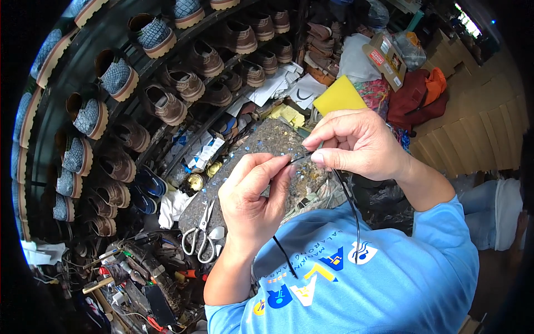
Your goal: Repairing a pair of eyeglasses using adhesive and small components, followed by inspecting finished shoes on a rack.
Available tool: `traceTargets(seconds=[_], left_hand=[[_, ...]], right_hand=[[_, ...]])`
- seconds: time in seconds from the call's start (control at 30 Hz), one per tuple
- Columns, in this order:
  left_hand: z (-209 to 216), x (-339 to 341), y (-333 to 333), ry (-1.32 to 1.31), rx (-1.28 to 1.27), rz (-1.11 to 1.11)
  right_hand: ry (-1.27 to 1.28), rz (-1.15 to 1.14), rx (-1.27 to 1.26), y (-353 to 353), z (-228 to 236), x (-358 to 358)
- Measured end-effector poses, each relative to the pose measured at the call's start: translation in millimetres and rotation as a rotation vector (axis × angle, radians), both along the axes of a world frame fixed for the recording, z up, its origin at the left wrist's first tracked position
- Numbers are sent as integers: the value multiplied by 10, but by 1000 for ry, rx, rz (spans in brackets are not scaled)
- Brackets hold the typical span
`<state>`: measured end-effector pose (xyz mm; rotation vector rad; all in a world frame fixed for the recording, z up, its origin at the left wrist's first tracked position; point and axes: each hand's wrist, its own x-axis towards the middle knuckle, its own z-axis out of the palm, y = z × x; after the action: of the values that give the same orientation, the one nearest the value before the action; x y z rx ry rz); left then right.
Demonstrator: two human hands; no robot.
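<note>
A thin black shoelace (pixel 349 199) is stretched between my two hands in front of my chest. My left hand (pixel 253 195) pinches it between thumb and forefinger, and one end hangs below that hand against the blue shirt. Close by on the right, my right hand (pixel 361 146) pinches the lace with thumb and fingertips, and another length drops from it. Only a short stretch shows between the fingertips. Beneath the hands lies a worn, speckled grey work surface (pixel 222 183). Scissors (pixel 201 232) with pale handles rest on its near left side, by my left forearm.
Racks on the left carry several brown shoes (pixel 186 82) and blue patterned shoes (pixel 117 75). Tools and wires (pixel 139 278) crowd the lower left. A yellow sheet (pixel 339 96), a dark red bag (pixel 414 99) and stacked cardboard (pixel 473 131) stand beyond my right hand.
</note>
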<state>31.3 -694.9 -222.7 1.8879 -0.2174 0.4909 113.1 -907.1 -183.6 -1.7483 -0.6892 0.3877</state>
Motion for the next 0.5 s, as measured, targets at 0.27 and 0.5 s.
traceTargets(seconds=[0.27, 0.5], left_hand=[[-72, 4, 75, -1, 91, -54], [-258, -6, 180, 180, -70, -175]], right_hand=[[111, -21, 60, 32, -60, -1], [385, -16, -19, 47, -144, 33]])
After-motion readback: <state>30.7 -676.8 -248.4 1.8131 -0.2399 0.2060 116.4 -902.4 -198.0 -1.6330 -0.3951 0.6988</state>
